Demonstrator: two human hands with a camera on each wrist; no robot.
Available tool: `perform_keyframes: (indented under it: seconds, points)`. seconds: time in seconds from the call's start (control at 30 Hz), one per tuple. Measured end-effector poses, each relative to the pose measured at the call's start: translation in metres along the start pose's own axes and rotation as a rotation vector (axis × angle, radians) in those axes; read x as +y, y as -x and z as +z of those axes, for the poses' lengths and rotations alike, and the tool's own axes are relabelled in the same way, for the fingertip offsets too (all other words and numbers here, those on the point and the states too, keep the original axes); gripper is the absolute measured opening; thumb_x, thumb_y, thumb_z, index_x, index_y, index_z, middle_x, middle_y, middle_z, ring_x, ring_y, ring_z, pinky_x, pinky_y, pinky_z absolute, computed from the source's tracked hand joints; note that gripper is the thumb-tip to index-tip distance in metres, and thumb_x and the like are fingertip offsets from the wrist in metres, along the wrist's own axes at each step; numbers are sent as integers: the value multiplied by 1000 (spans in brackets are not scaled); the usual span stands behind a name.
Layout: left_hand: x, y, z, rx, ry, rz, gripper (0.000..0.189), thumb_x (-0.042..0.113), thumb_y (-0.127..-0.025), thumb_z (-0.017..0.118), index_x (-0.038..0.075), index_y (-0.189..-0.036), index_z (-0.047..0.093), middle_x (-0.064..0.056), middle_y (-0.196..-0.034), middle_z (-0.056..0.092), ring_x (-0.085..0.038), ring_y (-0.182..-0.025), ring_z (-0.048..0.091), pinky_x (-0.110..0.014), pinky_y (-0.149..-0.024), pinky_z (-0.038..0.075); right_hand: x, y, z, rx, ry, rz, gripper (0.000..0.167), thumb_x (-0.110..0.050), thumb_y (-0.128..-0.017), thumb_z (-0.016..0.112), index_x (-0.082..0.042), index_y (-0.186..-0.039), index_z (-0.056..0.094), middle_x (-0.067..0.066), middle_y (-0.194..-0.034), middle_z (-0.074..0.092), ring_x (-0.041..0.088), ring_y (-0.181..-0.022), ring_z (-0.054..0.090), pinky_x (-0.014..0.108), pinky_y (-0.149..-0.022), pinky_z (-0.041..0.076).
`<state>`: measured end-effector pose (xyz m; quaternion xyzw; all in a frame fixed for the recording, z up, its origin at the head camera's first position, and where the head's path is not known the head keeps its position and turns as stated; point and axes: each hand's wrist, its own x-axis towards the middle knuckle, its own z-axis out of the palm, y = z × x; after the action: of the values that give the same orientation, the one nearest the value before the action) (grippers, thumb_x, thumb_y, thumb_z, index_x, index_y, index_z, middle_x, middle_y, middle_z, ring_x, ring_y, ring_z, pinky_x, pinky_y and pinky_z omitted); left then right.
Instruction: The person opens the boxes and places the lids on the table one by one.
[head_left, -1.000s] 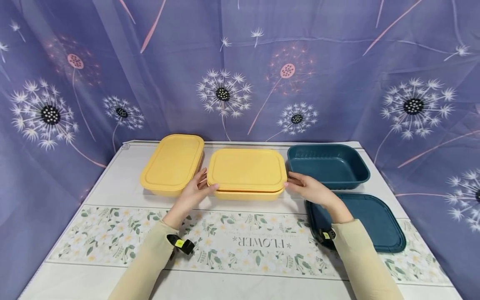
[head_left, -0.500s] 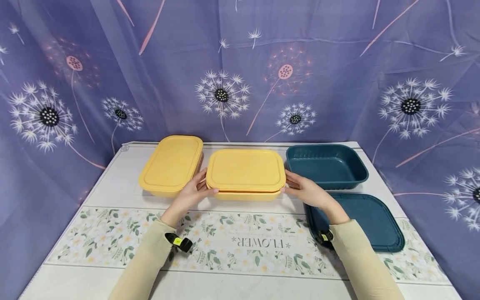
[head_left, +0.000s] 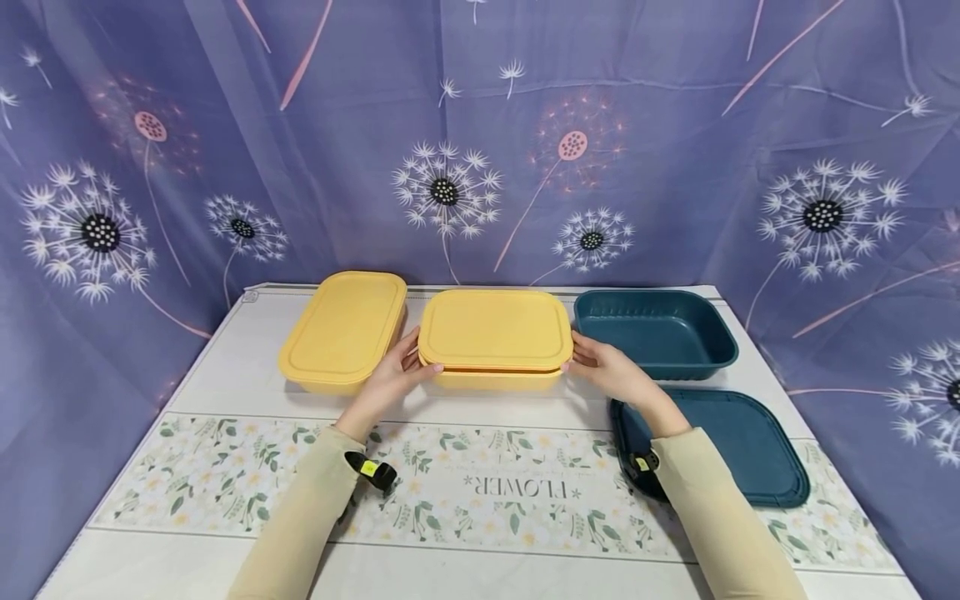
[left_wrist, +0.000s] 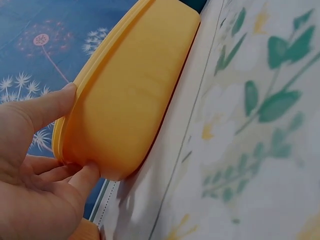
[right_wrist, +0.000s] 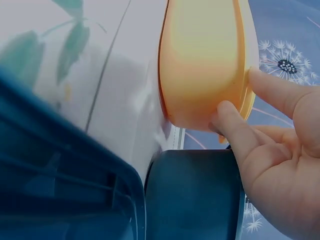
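At mid-table in the head view is a yellow rectangular food container [head_left: 498, 382] with a yellow lid [head_left: 495, 329] on top. A dark gap runs along the front between lid and container. My left hand [head_left: 390, 373] holds its left end, thumb at the lid's rim and fingers at the side, as the left wrist view shows on the container wall [left_wrist: 132, 95]. At the opposite end my right hand [head_left: 613, 375] grips it likewise. In the right wrist view the thumb is at the rim and a fingertip lies against the container wall [right_wrist: 205, 65].
Left of my left hand stands another yellow lidded container [head_left: 345, 325], turned lengthwise. An open dark teal container [head_left: 660, 333] is at the back right, and its teal lid [head_left: 738, 450] lies in front, partly under my right forearm. A dandelion-print curtain [head_left: 480, 100] rises behind the table.
Both hands have shifted the middle yellow container slightly away from me and a little to the right. The other yellow container and the teal pieces have stayed in place.
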<state>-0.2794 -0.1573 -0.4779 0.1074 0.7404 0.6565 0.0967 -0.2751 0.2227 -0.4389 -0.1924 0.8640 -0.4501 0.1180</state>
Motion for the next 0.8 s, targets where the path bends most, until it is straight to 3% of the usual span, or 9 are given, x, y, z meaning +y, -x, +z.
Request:
perform_keyframes:
  seconds: [0.2, 0.4, 0.6, 0.8]
  points:
    - [0, -8, -7, -14, -1, 10, 92, 18, -94, 75, 11, -163, 14, -6, -165, 22, -26, -148, 30, -37, -116, 34, 0, -4, -2, 2, -34, 23, 72, -17, -104, 60, 4, -158, 18, 25, -161, 25, 39, -143, 35, 45, -108, 43]
    - [-2, -17, -18, -33, -33, 26, 88, 16, -95, 73, 8, -162, 17, -11, -164, 26, -27, -148, 31, -37, -118, 32, -1, -10, 0, 9, -41, 23, 72, -20, -104, 60, 2, -159, 19, 23, -161, 28, 37, -143, 37, 45, -109, 43]
    - [-4, -25, -26, -23, -59, -3, 90, 18, -95, 74, 10, -162, 15, -13, -164, 25, -27, -149, 28, -39, -118, 31, -6, -18, 3, 13, -38, 30, 71, -21, -104, 60, 0, -159, 21, 22, -161, 29, 36, -144, 37, 46, -110, 43]
    - [2, -25, -26, -29, -51, -7, 89, 15, -95, 73, 6, -162, 14, -15, -164, 23, -30, -149, 26, -41, -119, 30, -4, -24, 3, 11, -56, 35, 73, -22, -105, 58, -3, -161, 16, 19, -166, 16, 35, -147, 30, 45, -112, 40]
